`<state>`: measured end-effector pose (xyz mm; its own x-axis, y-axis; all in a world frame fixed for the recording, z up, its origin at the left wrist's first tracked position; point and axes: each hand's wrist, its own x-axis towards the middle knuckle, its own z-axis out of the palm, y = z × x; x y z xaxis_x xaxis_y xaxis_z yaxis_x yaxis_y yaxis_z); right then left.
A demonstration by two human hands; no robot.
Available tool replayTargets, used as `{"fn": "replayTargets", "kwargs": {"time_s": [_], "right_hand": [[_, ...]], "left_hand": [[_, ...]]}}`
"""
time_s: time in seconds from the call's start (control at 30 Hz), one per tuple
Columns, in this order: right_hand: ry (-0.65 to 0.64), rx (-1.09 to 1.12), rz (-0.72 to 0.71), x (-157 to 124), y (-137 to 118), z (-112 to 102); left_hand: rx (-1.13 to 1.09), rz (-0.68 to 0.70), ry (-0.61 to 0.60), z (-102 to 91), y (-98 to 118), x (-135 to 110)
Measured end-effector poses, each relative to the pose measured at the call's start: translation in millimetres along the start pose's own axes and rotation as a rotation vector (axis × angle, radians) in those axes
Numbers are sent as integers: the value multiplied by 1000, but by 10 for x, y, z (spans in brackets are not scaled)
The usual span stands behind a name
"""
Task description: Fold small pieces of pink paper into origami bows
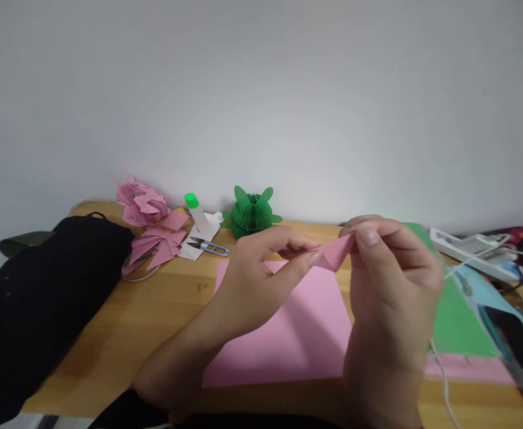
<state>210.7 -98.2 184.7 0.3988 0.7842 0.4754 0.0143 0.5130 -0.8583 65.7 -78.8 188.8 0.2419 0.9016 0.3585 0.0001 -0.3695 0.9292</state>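
Note:
A small folded piece of pink paper [336, 253] is held up above the table between my two hands. My left hand [265, 280] pinches its left corner between thumb and forefinger. At its right end, the thumb and fingers of my right hand [389, 268] are pressed together on the paper. Below them a flat pink sheet [283, 333] lies on the wooden table, partly covered by both forearms.
Pink folded pieces [158, 244], a pink paper flower [140, 202], a glue stick [196, 211], thread snips [210, 245] and a green paper figure [252, 214] stand behind. Left lies a black cloth item [50, 298]; right, green paper [458, 316], a phone [516, 339], a power strip [471, 253].

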Motion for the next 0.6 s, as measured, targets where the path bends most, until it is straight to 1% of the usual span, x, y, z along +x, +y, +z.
{"fn": "replayTargets", "kwargs": {"time_s": [0.1, 0.17, 0.27, 0.4, 0.47, 0.6], "right_hand": [[-15, -16, -19, 17, -7, -45], [-52, -18, -17, 22, -22, -73], [-106, -54, -54, 21, -60, -103], [-270, -182, -113, 29, -119, -124], [-332, -245, -136, 39, -139, -126], [-365, -301, -165, 52, -149, -126]], "left_hand": [[-11, 14, 84, -52, 6, 1], [4, 40, 104, -91, 16, 2], [26, 68, 89, -131, 40, 7], [66, 108, 42, -128, 63, 14], [99, 144, 24, -115, 61, 16], [180, 215, -3, -110, 35, 7]]}}
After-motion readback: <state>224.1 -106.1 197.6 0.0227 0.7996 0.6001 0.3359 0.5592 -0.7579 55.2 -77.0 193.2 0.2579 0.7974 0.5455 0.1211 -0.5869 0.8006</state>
